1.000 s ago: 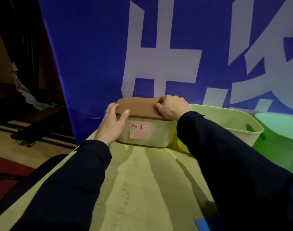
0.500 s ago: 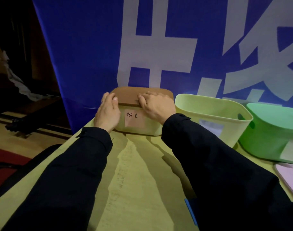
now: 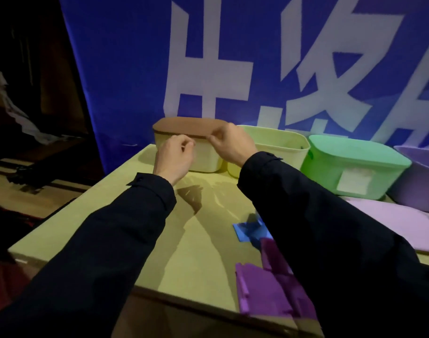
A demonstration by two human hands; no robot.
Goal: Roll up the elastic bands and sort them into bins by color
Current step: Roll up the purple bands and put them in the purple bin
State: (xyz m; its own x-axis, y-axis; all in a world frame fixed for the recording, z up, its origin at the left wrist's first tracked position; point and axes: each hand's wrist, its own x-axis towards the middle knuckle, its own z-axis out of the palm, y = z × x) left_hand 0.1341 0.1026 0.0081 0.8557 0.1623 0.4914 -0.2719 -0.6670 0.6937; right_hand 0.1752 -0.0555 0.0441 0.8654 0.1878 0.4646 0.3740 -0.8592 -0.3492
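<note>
Brown lid [image 3: 184,126] just beyond both curled hands' grip (left hand [image 3: 174,158], right hand [image 3: 233,146]); contact unclear.
</note>
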